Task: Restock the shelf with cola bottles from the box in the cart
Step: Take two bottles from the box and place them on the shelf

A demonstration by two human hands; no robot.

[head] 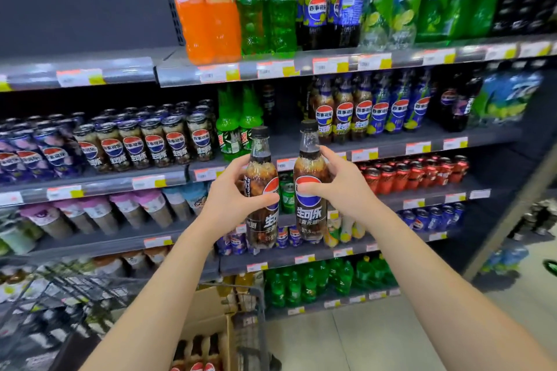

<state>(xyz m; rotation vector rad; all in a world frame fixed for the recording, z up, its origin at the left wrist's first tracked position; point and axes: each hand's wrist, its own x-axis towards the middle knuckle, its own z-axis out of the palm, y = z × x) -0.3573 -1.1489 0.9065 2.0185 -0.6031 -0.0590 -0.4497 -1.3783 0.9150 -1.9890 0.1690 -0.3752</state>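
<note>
Supermarket shelving (168, 179) packed with soft drinks filled the background, a wire cart (75, 304) low at left carrying an open cardboard box (211, 319) of cola. Up front, the left hand (230, 190) had its grip wrapped around one cola bottle (261, 220), upright. Just beside it, the right hand (340, 187) clasped a second cola bottle (310, 178), held slightly higher.

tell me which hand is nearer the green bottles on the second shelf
Left. The left hand, gripping a cola bottle, sits just below the green bottles; the right hand, holding another cola bottle, is farther right of them.
</note>
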